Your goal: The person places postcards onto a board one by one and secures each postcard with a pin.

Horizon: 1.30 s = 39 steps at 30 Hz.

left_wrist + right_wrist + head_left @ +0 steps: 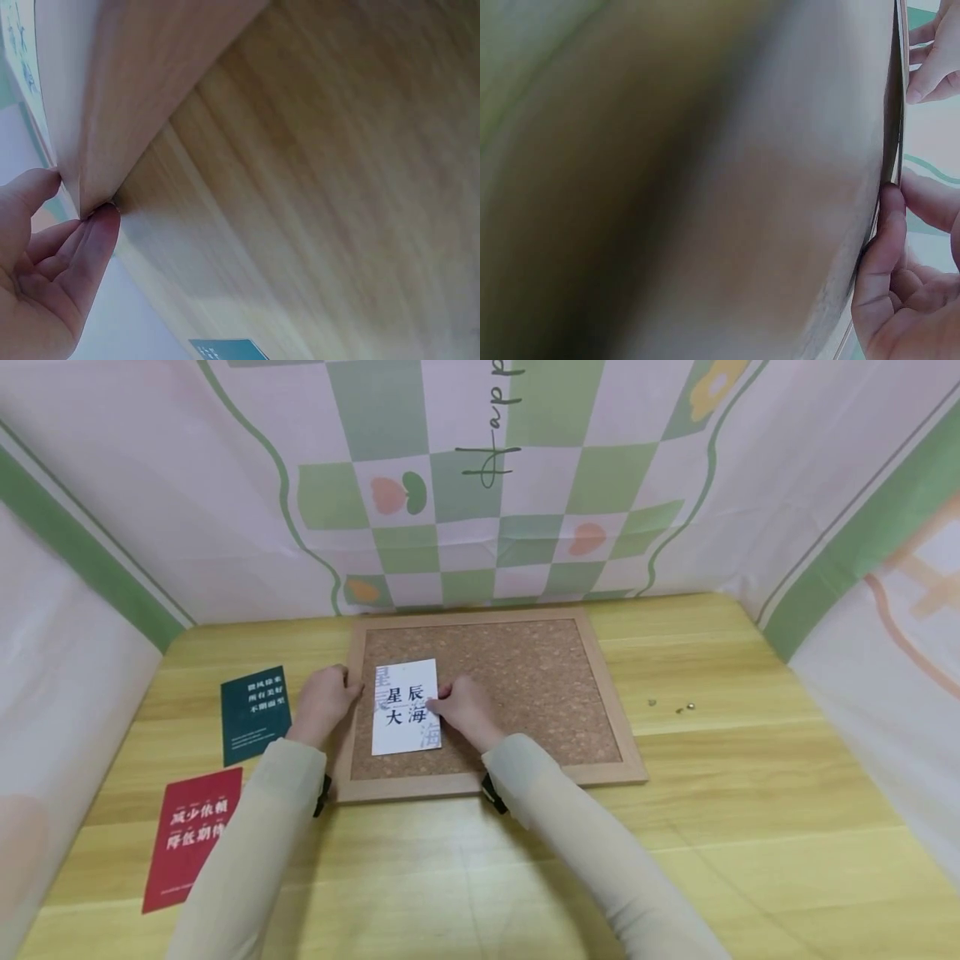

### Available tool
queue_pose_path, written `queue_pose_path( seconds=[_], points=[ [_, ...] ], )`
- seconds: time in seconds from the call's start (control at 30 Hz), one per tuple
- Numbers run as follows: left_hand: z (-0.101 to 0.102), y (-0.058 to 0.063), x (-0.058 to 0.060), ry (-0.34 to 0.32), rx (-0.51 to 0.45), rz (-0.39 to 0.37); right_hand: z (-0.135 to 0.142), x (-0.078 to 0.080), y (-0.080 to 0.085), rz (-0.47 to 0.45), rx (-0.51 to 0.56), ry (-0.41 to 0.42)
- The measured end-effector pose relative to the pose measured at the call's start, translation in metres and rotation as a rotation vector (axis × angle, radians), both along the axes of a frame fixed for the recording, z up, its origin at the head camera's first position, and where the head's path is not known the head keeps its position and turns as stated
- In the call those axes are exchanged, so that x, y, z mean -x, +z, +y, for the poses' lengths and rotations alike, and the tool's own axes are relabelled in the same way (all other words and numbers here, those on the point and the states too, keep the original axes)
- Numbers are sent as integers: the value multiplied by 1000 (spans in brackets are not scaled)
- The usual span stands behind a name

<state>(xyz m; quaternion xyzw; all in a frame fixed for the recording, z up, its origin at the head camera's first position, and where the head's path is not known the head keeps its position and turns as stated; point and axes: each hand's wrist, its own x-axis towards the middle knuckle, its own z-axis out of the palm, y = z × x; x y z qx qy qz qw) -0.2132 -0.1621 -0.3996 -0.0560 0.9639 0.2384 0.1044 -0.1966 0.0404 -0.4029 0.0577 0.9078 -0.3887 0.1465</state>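
Observation:
A white card [407, 707] with dark Chinese characters lies over the left part of a wood-framed corkboard [532, 693]. My right hand [467, 710] pinches the card's right edge between thumb and fingers; in the right wrist view, the right hand [919, 277] holds that thin edge, slightly raised from the cork. At the board's left side, my left hand [324, 703] grips the wooden frame. The left wrist view shows the left hand [56, 277] with its thumb on top of the frame [135, 97] and fingertips at its lower edge.
Left of the board lie a dark green card [257, 714] and, nearer, a red card [197, 818] partly covered by the left sleeve. Three small shiny pieces [691, 706] are on the wooden table [750, 827] at right. A patterned cloth [465, 552] stands behind.

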Motion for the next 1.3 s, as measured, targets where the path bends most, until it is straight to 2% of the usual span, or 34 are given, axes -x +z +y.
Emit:
queue_pose_path(
  seconds=[0.37,0.8,1.07,1.2,1.3],
  points=[
    [-1,0,1,6,0,-18,0,0,0,11,-29,48],
    [-1,-1,0,-16,12,-9,-6,-1,-7,81,-36,60],
    [0,-1,1,-17,46,-24,-8,0,-9,87,-53,65],
    [-1,0,-1,-44,98,16,-9,-1,-9,99,-56,74],
    [-2,2,-4,-103,120,76,-9,-1,-9,104,-63,81]
  ],
)
